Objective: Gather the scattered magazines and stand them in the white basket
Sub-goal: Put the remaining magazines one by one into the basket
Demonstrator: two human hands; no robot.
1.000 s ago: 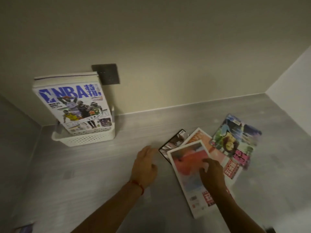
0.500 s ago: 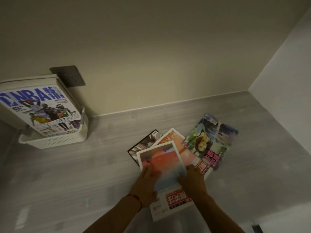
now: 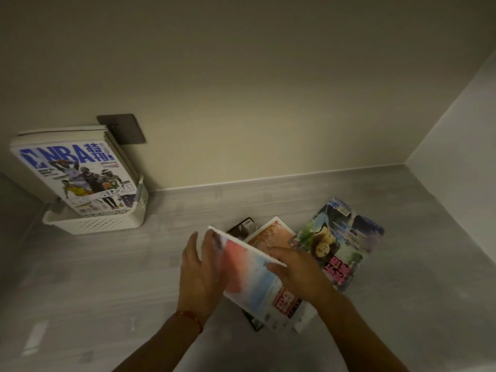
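— Head view: white perforated plastic basket (image 3: 94,224) far left against the wall, already holding upright magazines fronted by a blue-lettered NBA basketball issue (image 3: 75,175).

— And the hands?

— Left hand (image 3: 200,275) wrapped round the left edge of a white-bordered red-and-pale-blue magazine (image 3: 249,275), thumb over the cover. Right hand (image 3: 298,272) pressed on its right side, fingers bent over the top edge. Tilted up off the grey floor (image 3: 107,304).

— Left behind?

— Orange-covered magazine (image 3: 271,234), dark glossy one (image 3: 241,229) poking out beneath, colourful cartoon-cover issue (image 3: 341,242) to the right, all flat, well apart from the basket.

— Risks?

— Probably slippage: glossy, floppy pages, grip only at the edges. Could sag or fan open mid-carry. Could also drag the dark one along, or topple the leaning stack on insertion.
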